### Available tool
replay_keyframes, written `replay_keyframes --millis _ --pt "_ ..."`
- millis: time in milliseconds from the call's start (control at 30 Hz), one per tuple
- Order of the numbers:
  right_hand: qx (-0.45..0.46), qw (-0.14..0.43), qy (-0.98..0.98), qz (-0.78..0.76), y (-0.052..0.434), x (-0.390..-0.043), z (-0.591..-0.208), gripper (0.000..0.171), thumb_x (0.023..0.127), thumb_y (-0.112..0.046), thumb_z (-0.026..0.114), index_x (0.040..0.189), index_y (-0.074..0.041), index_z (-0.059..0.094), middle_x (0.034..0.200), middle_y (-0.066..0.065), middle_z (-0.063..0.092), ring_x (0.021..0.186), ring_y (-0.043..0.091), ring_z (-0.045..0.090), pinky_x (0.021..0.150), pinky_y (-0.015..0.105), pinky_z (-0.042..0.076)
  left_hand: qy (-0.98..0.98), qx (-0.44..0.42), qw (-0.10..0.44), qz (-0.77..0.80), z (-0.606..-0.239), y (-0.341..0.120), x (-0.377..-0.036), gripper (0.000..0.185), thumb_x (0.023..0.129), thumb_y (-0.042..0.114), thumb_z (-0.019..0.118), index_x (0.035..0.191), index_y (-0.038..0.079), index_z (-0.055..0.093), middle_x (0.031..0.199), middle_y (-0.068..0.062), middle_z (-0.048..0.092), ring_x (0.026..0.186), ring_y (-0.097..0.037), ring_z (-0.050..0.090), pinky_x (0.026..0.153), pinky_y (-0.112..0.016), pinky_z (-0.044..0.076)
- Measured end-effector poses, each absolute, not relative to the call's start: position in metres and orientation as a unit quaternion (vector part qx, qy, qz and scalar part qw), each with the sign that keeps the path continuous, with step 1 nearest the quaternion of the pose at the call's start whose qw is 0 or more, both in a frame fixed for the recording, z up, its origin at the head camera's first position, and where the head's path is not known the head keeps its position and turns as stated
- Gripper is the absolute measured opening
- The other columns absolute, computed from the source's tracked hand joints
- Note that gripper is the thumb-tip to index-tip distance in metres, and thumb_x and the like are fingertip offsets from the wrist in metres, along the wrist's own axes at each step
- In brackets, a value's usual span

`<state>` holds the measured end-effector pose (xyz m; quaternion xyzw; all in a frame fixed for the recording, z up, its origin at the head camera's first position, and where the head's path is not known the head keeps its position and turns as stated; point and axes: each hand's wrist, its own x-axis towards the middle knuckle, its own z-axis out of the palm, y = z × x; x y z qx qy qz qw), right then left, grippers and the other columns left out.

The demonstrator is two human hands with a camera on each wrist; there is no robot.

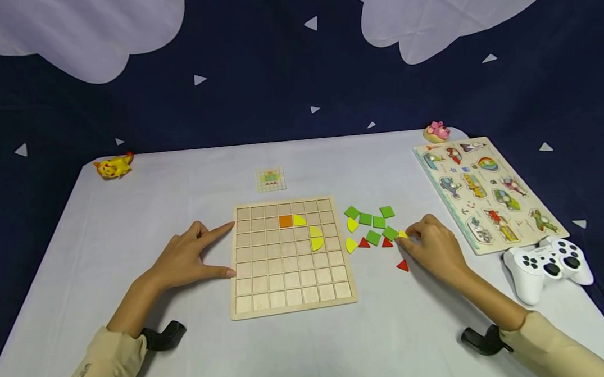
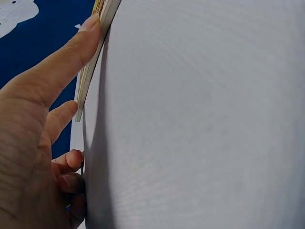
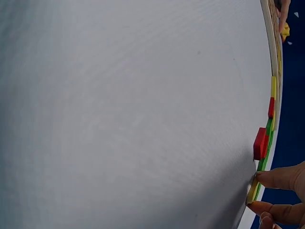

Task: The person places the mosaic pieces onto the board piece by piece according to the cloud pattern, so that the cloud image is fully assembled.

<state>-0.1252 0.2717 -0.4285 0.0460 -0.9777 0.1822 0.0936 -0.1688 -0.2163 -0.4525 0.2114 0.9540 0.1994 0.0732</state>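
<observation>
My left hand [image 1: 183, 257] spreads its thumb and index finger against the left edge of a wooden grid board [image 1: 273, 269]; its other fingers curl inward in the left wrist view. On the board sit one orange square tile [image 1: 285, 221] and three yellow quarter-circle tiles [image 1: 317, 244]. Right of the board, my right hand [image 1: 437, 248] pinches a yellow tile [image 3: 253, 190] between thumb and index finger, low at the table; its fingertips partly cover it. Close by lie several green square tiles [image 1: 373, 237], two loose yellow quarter-circles [image 1: 351, 245] and red triangle tiles [image 1: 402, 265].
A small pattern card [image 1: 271, 178] lies behind the board. At the right are a picture peg puzzle [image 1: 489, 191] and a white game controller [image 1: 549, 265]. A yellow figurine [image 1: 114, 167] and a pink one [image 1: 437, 132] stand at the back corners of the white-covered table [image 1: 294, 357].
</observation>
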Motion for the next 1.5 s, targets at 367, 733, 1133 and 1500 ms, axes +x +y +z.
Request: replay_keyframes --millis 367,733,1133,1500 --pt "0.065 0.101 -0.977 0.176 0.273 -0.123 -0.429 0.023 0.079 -0.01 0.08 0.096 0.004 0.075 0.081 0.011 0.055 0.069 0.02 0.051 0.059 0.035 0.04 0.955 0.205 0.076 0.199 -0.45 -0.215 -0.167 0.099 0.067 0.074 0.075 0.151 0.033 0.042 0.095 -0.003 0.042 0.072 -0.018 0.036 0.069 -0.033 0.028" --pt "0.063 0.093 -0.978 0.178 0.28 -0.125 -0.429 0.021 0.077 -0.013 0.08 0.087 0.004 0.073 0.079 0.008 0.052 0.069 0.019 0.048 0.061 0.034 0.038 0.956 0.205 0.07 0.199 -0.45 -0.215 -0.167 0.099 0.067 0.072 0.076 0.151 0.031 0.043 0.094 -0.003 0.042 0.071 -0.018 0.036 0.068 -0.033 0.027" --pt "0.134 0.074 -0.968 0.198 0.286 -0.137 -0.426 0.017 0.073 -0.009 0.08 0.087 -0.003 0.074 0.082 0.001 0.052 0.072 0.012 0.045 0.064 0.028 0.039 0.954 0.211 0.069 0.201 -0.45 -0.218 -0.168 0.099 0.067 0.072 0.076 0.151 0.031 0.043 0.094 -0.003 0.043 0.067 -0.018 0.035 0.068 -0.033 0.028" --pt "0.227 0.045 -0.95 0.21 0.242 -0.156 -0.415 0.019 0.076 -0.012 0.081 0.092 -0.005 0.074 0.088 0.003 0.053 0.075 0.015 0.051 0.065 0.027 0.044 0.953 0.212 0.071 0.204 -0.452 -0.218 -0.169 0.099 0.067 0.074 0.075 0.151 0.034 0.042 0.095 -0.002 0.042 0.067 -0.017 0.036 0.068 -0.032 0.028"
